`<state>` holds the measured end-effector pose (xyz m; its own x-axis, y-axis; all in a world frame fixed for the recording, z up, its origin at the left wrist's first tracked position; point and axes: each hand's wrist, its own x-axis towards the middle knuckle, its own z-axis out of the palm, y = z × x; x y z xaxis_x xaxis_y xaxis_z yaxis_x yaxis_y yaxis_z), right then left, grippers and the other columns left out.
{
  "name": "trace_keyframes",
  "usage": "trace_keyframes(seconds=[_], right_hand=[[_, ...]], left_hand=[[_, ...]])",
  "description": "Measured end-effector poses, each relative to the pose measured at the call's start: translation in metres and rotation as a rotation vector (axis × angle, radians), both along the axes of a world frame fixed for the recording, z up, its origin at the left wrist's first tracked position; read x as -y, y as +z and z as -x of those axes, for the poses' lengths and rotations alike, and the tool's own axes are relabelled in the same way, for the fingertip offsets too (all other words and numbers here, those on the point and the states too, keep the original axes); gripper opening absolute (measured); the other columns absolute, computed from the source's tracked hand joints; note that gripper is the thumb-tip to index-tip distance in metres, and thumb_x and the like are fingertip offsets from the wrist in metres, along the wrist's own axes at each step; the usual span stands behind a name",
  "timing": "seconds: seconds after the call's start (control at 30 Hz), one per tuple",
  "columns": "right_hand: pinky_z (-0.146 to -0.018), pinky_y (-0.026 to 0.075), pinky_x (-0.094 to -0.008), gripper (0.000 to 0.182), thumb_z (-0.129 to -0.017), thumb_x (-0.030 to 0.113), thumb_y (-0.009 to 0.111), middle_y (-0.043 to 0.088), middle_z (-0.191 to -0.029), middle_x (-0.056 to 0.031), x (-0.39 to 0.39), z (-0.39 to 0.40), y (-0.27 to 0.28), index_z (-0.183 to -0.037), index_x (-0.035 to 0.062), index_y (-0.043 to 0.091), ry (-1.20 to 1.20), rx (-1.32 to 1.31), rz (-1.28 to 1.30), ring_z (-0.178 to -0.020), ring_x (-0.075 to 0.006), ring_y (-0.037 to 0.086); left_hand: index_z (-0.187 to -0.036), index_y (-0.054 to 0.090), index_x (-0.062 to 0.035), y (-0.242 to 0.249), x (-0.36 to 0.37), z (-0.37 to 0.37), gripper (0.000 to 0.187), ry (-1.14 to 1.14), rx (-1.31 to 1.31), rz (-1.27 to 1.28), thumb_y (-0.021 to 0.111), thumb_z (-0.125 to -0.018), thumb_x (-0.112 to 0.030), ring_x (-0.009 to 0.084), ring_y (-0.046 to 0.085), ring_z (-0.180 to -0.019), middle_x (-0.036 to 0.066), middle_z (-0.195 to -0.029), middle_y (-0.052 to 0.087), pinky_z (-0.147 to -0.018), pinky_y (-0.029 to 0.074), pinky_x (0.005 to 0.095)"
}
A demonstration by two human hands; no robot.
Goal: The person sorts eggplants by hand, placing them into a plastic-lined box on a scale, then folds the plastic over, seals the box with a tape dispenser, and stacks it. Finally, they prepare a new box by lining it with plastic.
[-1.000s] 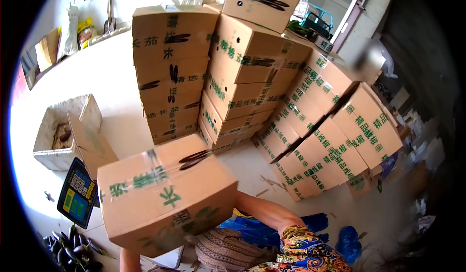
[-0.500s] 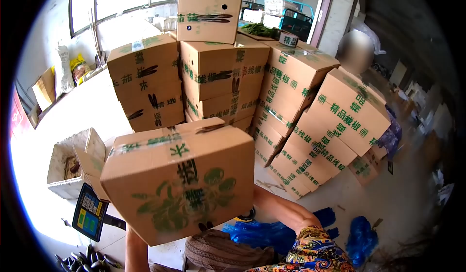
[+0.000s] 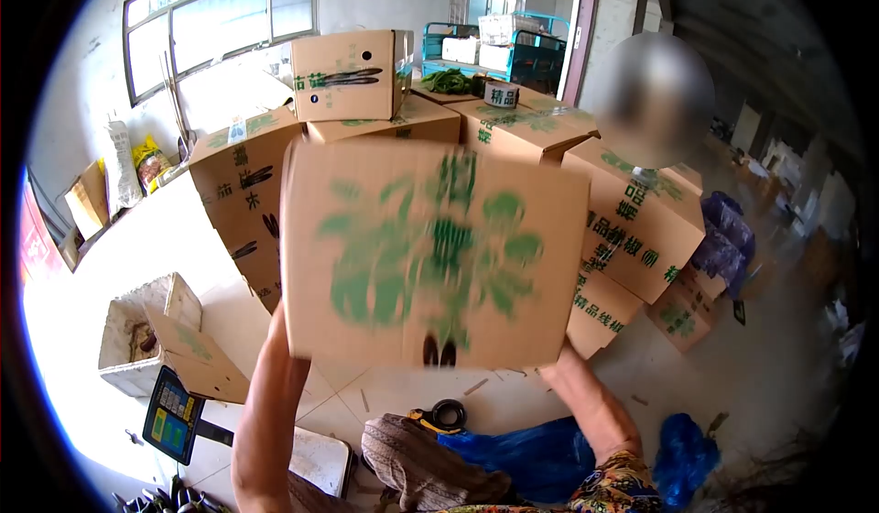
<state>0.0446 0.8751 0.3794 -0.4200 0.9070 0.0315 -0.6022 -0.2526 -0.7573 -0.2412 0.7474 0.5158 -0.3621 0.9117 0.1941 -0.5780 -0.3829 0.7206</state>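
Note:
A large cardboard carton (image 3: 435,256) with green plant print fills the middle of the view, raised in front of me between my two forearms. Both of my hands are hidden by the carton: my left forearm runs up to its lower left edge and my right forearm to its lower right corner. Its printed face is slightly blurred. Behind it stand stacked cartons, among them a left stack (image 3: 247,179) and a right stack (image 3: 641,220). A smaller carton (image 3: 343,78) with a round hole sits on top of the middle stack.
At the lower left are a white foam box (image 3: 119,357), an open carton flap, a scale display (image 3: 171,417) and eggplants (image 3: 174,497). A tape dispenser (image 3: 447,415) and blue plastic (image 3: 522,453) lie on the floor. Another person (image 3: 655,101) stands behind the right stack.
The large carton has moved up and to the right and turned more squarely toward me. Both forearms now reach further up, and the scale's white platform has come into view.

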Motion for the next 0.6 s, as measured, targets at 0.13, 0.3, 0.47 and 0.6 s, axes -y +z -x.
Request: trace_keyframes(seconds=[0.13, 0.3, 0.47, 0.6], right_hand=[[-0.094, 0.057, -0.04, 0.064, -0.101, 0.052, 0.043, 0.064, -0.119, -0.018, -0.052, -0.045, 0.124, -0.136, -0.0012, 0.045, 0.035, 0.074, -0.296, -0.107, -0.0294, 0.065], [-0.094, 0.058, -0.0376, 0.075, -0.099, 0.053, 0.049, 0.042, -0.142, -0.0247, -0.119, -0.025, 0.204, -0.146, -0.0008, 0.025, -0.183, -0.133, -0.307, -0.12, -0.036, 0.056], [-0.112, 0.036, -0.042, 0.097, -0.094, 0.033, 0.066, 0.005, -0.163, -0.0179, -0.153, 0.019, 0.196, -0.157, 0.0091, -0.003, -0.222, 0.018, -0.496, -0.147, -0.0381, 0.021], [-0.116, 0.03, -0.0395, 0.075, -0.095, 0.035, 0.062, 0.023, -0.158, -0.0238, -0.162, 0.015, 0.193, -0.153, 0.0021, 0.028, -0.395, 0.557, -0.801, -0.148, -0.031, 0.023]], left_hand=[[-0.13, 0.053, -0.0123, 0.046, -0.095, -0.011, 0.048, -0.241, -0.062, -0.105, 0.045, -0.101, -0.049, 0.0238, 0.059, -0.111, 0.009, -0.124, 0.059, -0.093, 0.053, 0.0445], [-0.151, 0.022, -0.0009, 0.09, -0.186, -0.056, 0.087, 0.14, 0.014, -0.22, 0.059, -0.093, -0.054, 0.0411, 0.037, -0.137, 0.025, -0.152, 0.031, -0.111, 0.04, 0.048], [-0.148, 0.037, -0.0004, 0.061, -0.171, -0.088, 0.06, -0.076, -0.536, -0.213, 0.058, -0.097, -0.026, 0.0316, 0.039, -0.138, 0.021, -0.148, 0.041, -0.113, 0.036, 0.0428], [-0.144, 0.043, 0.0009, 0.013, -0.133, -0.05, 0.055, -0.154, -0.615, 0.04, 0.058, -0.098, -0.026, 0.0294, 0.048, -0.131, 0.018, -0.144, 0.047, -0.106, 0.045, 0.0392]])
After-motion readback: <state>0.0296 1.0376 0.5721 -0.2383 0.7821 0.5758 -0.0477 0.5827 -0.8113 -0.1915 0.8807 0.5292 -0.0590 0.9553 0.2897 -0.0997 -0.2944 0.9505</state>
